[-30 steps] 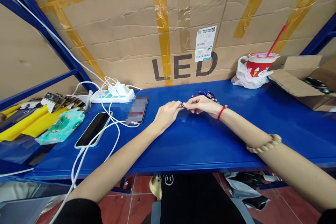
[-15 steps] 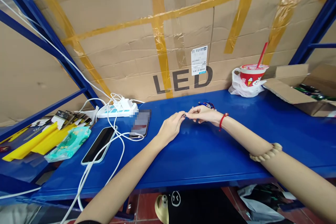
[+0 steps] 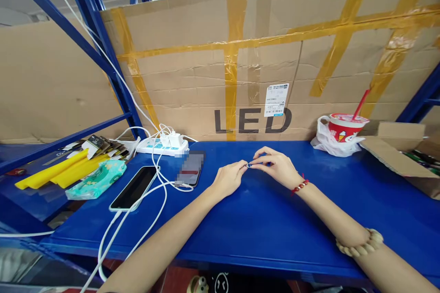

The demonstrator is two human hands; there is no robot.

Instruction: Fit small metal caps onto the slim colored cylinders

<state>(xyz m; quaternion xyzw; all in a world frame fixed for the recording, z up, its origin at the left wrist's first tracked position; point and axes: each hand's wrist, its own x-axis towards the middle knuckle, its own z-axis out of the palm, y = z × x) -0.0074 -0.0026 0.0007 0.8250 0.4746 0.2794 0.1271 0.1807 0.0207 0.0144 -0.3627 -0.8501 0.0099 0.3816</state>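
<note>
My left hand (image 3: pixel 228 179) is closed in a pinch on a small shiny, dark blue and silver piece (image 3: pixel 249 165), too small to name. From the other side my right hand (image 3: pixel 277 169) meets it, thumb and a fingertip at the piece, another finger arched above. Both hands are held over the blue table (image 3: pixel 220 229), fingertips almost together. A red string bracelet (image 3: pixel 300 187) and a beaded bracelet (image 3: pixel 360 243) are on my right arm.
Left of my hands lie a phone (image 3: pixel 134 188), a second dark phone (image 3: pixel 192 169), a white power strip (image 3: pixel 163 145) and loose white cables. A red cup (image 3: pixel 347 128) in a plastic bag and an open carton (image 3: pixel 398 153) stand at right. A large cardboard box (image 3: pixel 192 82) backs the table.
The view has tilted up and shifted left. My right hand's fingers have spread, with one now raised. The blue bundle seen behind that hand is no longer visible.
</note>
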